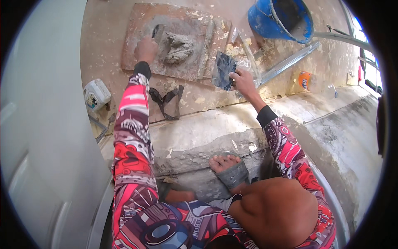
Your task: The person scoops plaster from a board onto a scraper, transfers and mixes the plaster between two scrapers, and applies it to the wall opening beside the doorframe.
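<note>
A heap of wet grey mortar point(178, 47) lies on a reddish-brown board point(137, 20) on the floor ahead of me. At the left side of the heap, my left hand point(146, 50) is closed around a small dark-bladed trowel point(157, 31), whose handle is mostly hidden in the fingers. My right hand point(245, 83) grips a wide putty knife point(224, 70), its dark rectangular blade smeared with grey. That blade is held up near the board's right edge, apart from the mortar.
A blue bucket point(261, 23) with grey residue stands at the far right, near a metal bar point(290, 62). An orange-labelled bottle point(305, 80) lies farther right. A white jug point(96, 94) sits left, beside a pale door point(45, 124). Black plastic point(168, 101) lies before the step point(199, 130).
</note>
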A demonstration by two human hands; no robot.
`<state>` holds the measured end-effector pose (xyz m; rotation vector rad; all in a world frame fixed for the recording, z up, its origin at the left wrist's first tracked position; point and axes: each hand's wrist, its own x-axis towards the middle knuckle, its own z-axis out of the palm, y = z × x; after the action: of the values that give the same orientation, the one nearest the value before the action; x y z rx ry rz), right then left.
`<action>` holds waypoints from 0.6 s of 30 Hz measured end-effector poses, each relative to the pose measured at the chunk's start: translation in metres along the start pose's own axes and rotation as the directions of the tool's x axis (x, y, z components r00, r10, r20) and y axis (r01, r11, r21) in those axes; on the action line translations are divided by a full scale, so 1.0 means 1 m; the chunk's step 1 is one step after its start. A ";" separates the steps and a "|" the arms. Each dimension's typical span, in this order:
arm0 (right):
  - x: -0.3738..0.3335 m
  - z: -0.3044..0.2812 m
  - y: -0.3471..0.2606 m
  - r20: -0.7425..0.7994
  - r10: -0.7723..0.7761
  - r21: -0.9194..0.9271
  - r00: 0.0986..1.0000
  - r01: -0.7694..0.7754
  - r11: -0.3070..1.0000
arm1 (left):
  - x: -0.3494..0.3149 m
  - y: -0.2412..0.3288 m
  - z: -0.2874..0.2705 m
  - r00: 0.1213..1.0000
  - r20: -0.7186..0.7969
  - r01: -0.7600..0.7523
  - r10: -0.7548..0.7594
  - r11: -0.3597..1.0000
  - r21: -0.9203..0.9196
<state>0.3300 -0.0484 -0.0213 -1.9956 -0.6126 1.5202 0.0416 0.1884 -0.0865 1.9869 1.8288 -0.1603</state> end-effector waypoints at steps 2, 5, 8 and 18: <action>0.001 0.024 -0.009 0.037 -0.015 0.047 0.999 0.013 0.999 | 0.026 -0.035 -0.005 0.995 0.101 -0.015 0.011 0.999 0.035; 0.010 -0.013 0.023 -0.017 -0.032 -0.084 0.999 0.031 0.996 | -0.001 0.053 0.012 0.938 0.228 -0.290 0.263 0.953 0.093; 0.017 -0.027 0.035 -0.007 -0.064 -0.198 0.998 0.061 0.978 | -0.046 0.071 0.005 0.852 0.266 -0.509 0.452 0.834 0.213; 0.010 0.005 0.020 0.011 -0.073 -0.052 0.997 0.073 0.996 | -0.084 0.003 0.020 0.901 0.262 -0.411 0.347 0.876 0.253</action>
<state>0.3289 -0.0560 -0.0432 -1.9838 -0.7277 1.4844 0.0388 0.1032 -0.0727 2.3945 1.3082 -0.5348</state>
